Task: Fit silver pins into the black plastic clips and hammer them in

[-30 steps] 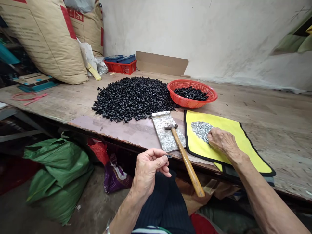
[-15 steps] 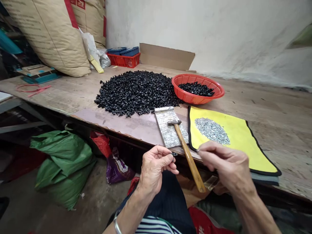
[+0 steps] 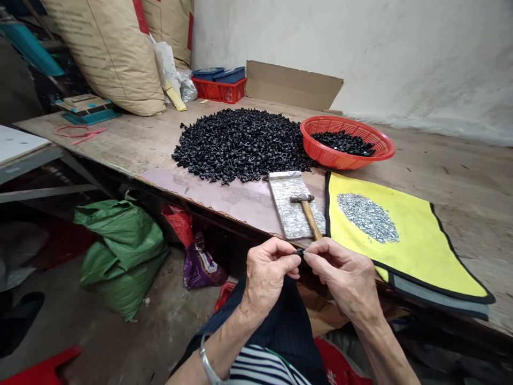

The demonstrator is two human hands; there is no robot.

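Observation:
My left hand [image 3: 266,275] pinches a small black part [image 3: 299,252] between thumb and fingers, near the table's front edge. Against that part, my right hand [image 3: 344,275] holds a tiny metal piece [image 3: 305,252] at its fingertips. Just beyond the hands, a hammer [image 3: 310,214] lies with its head on a grey metal plate [image 3: 286,206]; my right hand hides the lower handle. A heap of black parts [image 3: 244,144] lies behind the plate. To the right, small silver pieces [image 3: 366,216] are spread on a yellow cloth [image 3: 425,243].
An orange-red basket [image 3: 348,160] with black parts stands right of the heap. Large sacks [image 3: 108,59], a red crate [image 3: 220,92] and cardboard [image 3: 292,85] are at the back. A green bag [image 3: 120,251] is on the floor at left.
My right hand has moved left from beside the yellow cloth, and its fingertips now meet the black part in my left hand. The whole view has shifted slightly, with the table appearing further right.

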